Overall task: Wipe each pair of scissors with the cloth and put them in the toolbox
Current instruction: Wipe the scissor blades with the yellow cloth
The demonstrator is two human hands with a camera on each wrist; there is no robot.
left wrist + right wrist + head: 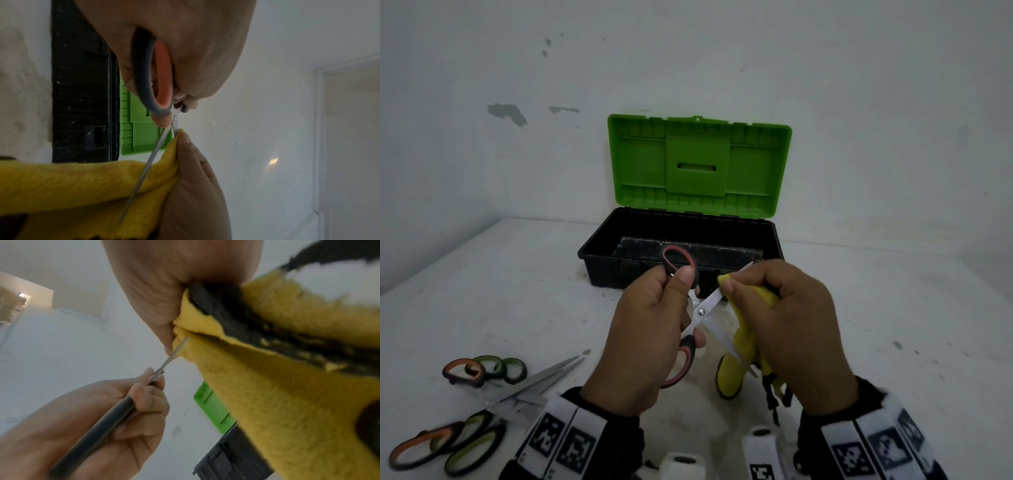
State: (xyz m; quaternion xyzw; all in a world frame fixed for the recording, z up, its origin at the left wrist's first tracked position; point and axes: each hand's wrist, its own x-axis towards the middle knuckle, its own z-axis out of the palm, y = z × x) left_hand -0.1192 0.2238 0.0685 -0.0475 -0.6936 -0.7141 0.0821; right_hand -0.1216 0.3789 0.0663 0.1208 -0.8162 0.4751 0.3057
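Note:
My left hand grips the black-and-red handles of a pair of scissors, held spread apart above the table in front of the toolbox. My right hand pinches a yellow cloth around the upper blade close to the pivot. The lower blade points down across the cloth. In the left wrist view the cloth drapes under the blades of the scissors. In the right wrist view the cloth folds over the blade. The black toolbox stands with its green lid up.
Several more scissors with orange and green handles lie on the white table at the lower left. A white wall rises just behind the toolbox. The table's left edge runs diagonally toward the wall.

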